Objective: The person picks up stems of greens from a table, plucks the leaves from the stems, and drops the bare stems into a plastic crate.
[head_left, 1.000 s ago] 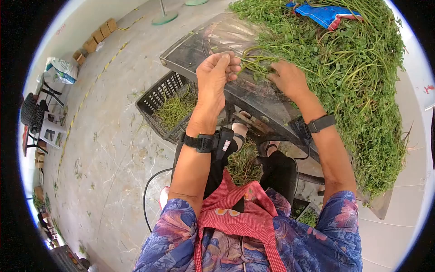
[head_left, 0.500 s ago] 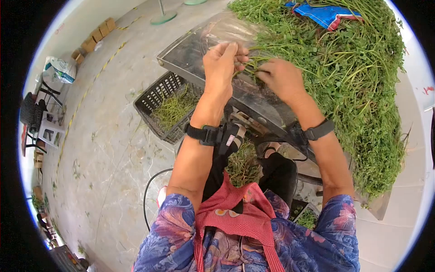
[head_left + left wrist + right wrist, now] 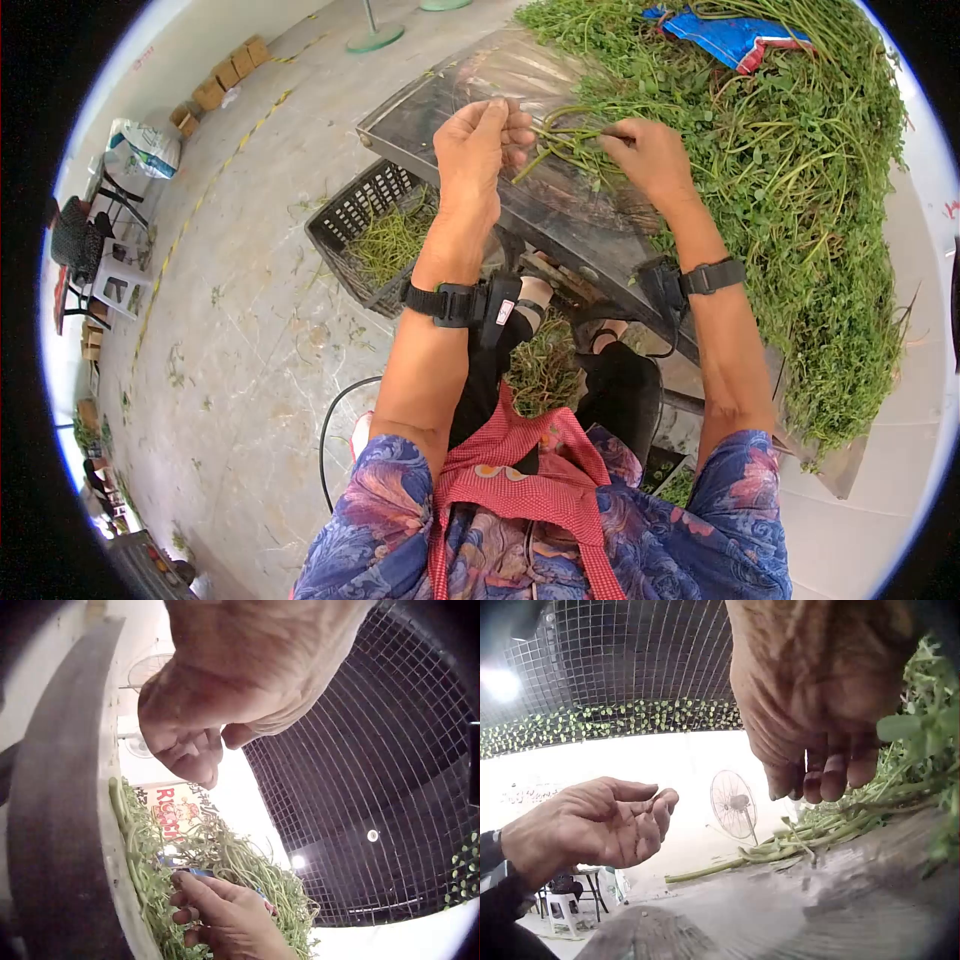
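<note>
A loose bunch of green stems (image 3: 570, 140) lies on the dark metal tabletop (image 3: 400, 120), between the hands. My left hand (image 3: 475, 160) is raised over the table's near edge at the stem ends, fingers loosely curled; no stem shows in it in the right wrist view, where the left hand (image 3: 611, 825) is palm up. My right hand (image 3: 655, 165) hovers at the bunch's leafy side, thumb and fingers bent; in the right wrist view its fingers (image 3: 836, 772) hang above the stems (image 3: 780, 851). In the left wrist view, thumb and forefinger of the right hand (image 3: 236, 919) are close together.
A large heap of leafy greens (image 3: 790, 200) covers the table's right side, with a blue bag (image 3: 710, 38) on top. Below the left edge, a black crate (image 3: 335, 225) holds cut stems (image 3: 390, 240). More plant matter (image 3: 545, 370) lies between the feet.
Over the last half second the hands have moved apart: the left slightly left, the right to the right. Stems near the left fingers now show more plainly on the table.
</note>
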### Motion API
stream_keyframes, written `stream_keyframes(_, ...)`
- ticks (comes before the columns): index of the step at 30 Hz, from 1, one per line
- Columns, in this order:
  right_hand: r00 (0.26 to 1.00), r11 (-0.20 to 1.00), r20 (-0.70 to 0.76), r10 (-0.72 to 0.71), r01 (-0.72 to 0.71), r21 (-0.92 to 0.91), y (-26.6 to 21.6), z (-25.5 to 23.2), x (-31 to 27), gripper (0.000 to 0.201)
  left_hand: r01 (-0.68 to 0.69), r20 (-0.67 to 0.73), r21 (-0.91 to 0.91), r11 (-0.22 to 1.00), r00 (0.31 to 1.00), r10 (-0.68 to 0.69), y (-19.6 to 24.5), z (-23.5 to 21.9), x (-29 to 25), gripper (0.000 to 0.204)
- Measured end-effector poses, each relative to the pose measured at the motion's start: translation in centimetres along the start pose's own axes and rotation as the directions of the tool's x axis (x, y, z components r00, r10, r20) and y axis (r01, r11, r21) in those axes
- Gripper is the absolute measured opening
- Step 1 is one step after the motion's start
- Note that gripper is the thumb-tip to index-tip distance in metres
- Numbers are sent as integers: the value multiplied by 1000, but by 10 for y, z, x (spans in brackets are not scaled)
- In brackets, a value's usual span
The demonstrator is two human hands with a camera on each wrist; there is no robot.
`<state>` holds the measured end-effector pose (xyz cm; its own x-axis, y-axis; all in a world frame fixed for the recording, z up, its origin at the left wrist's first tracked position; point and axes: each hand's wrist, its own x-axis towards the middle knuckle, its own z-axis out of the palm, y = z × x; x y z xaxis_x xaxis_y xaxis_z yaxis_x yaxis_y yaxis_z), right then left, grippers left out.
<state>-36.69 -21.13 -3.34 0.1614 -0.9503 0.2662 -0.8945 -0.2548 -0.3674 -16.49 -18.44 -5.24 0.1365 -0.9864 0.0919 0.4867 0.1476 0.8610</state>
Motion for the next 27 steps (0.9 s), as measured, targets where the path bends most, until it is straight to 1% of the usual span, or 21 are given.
stream_keyframes(1, 999, 998, 16, -42, 42, -42, -1, 1, 1, 23, -10, -7, -7, 1000, 1000, 10, 3, 3, 1, 21)
stream_keyframes(2, 999, 998, 12, -43, 44, -39, -2, 5, 0, 23, -13, -6, -4, 1000, 1000, 13, 5, 8, 2, 21)
stream_keyframes(4, 996, 984, 46, -80, 86, -158, -4, 13, -4, 22, 8, 29, 33, 999, 1000, -9, 6, 20, 2, 21)
stream_keyframes(8, 995, 984, 2, -103, 102, -142, 7, 15, 3, 21, -4, 81, 63, 998, 997, -1, 6, 37, 8, 22)
stream_keyframes(9, 996, 987, -61, -67, 75, 144, 18, 17, 4, 22, -17, 84, 94, 995, 996, 9, 5, 39, 8, 23)
stream_keyframes(10, 994, 907, -112, -14, 60, 417, 22, 16, 4, 24, -32, 88, 123, 992, 996, 21, 4, 40, 9, 23)
stream_keyframes(11, 993, 904, -115, -12, 60, 423, 26, 15, 7, 24, -33, 91, 129, 991, 996, 21, 0, 39, 11, 23)
stream_keyframes(12, 997, 788, -49, 60, -17, 616, 32, 13, 8, 25, -12, 72, 132, 991, 997, 2, -7, 35, 12, 23)
stream_keyframes(13, 992, 630, 36, 120, -104, 770, 35, 9, 4, 27, 17, 50, 132, 991, 998, -24, -11, 33, 9, 23)
stream_keyframes(14, 993, 634, -1, 114, -72, 770, 30, 5, 0, 24, 25, 51, 133, 991, 998, -32, -13, 32, 6, 23)
stream_keyframes(15, 993, 634, 1, 116, -75, 770, 33, 7, 0, 24, 30, 50, 138, 990, 998, -37, -13, 29, 4, 23)
stream_keyframes(16, 990, 847, -112, 89, -16, 531, 34, 9, 0, 22, 30, 50, 144, 989, 998, -38, -11, 26, 3, 23)
stream_keyframes(17, 977, 971, -210, 28, 23, 236, 34, 11, 0, 20, 27, 49, 150, 988, 998, -35, -9, 23, 3, 23)
stream_keyframes(18, 977, 970, -212, 27, 25, 240, 35, 13, -1, 20, 0, 17, 155, 988, 1000, -3, -7, 19, 3, 23)
stream_keyframes(19, 957, 987, -272, -97, 127, 96, 31, 10, -4, 20, -27, -15, 158, 987, 999, 30, -6, 15, 4, 22)
stream_keyframes(20, 923, 974, -312, -226, 220, -57, 27, 7, -7, 20, -33, -22, 147, 989, 999, 36, -6, 10, 6, 21)
stream_keyframes(21, 922, 973, -311, -230, 223, -56, 22, 6, -10, 20, -35, -24, 147, 989, 999, 39, -8, 7, 6, 21)
stream_keyframes(23, 957, 960, -81, -277, 279, 10, 6, 7, -17, 14, -11, -41, 169, 986, 999, 19, -7, 4, 4, 21)
stream_keyframes(24, 957, 960, -82, -278, 280, 13, 0, 12, -20, 14, -12, -42, 172, 985, 999, 20, -7, 4, 3, 21)
stream_keyframes(26, 961, 949, -73, -267, 249, -191, -7, 21, -26, 13, 14, -41, 202, 979, 999, -5, -7, 5, 0, 21)
stream_keyframes(27, 961, 950, -75, -267, 249, -189, -8, 23, -26, 13, 13, -40, 205, 979, 999, -4, -8, 6, 0, 21)
